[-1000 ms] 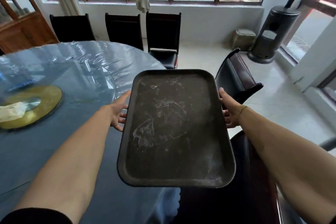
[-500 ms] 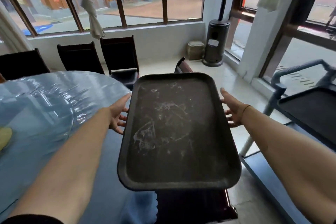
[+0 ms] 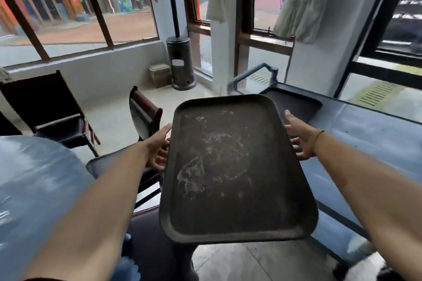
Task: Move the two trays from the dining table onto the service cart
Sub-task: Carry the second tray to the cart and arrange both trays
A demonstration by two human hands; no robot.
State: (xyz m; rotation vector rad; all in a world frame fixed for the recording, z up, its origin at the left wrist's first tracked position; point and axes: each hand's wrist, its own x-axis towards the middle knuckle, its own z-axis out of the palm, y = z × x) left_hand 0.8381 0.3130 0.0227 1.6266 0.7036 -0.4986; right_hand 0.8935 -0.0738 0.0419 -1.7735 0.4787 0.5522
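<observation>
Tray (image 3: 235, 171), dark and scuffed with pale smears, is in the air between my two hands, clear of the dining table (image 3: 38, 189) and just left of the service cart (image 3: 365, 143). Its far right corner already overlaps the cart's near edge in this view.

Left hand (image 3: 157, 150) grasps the tray's left long edge, thumb up along the rim, fingers curled under. Right hand (image 3: 301, 139) grasps the right long edge the same way, thumb on top, fingers beneath. A grip on opposite edges keeps the flat load level, which I judge is why both hands sit near the far half: it balances the length reaching back toward me.

Second tray (image 3: 294, 105) lies flat on the cart's far end, beside the handle (image 3: 253, 77). So one is delivered and this looks to be the last.

Chair (image 3: 143, 109) stands below the tray's left edge, between table and cart; carrying high clears its back.

Next move, as I read it: swing right and lower onto the cart's open top near the first tray, keeping my fingers from being pinched underneath.
</observation>
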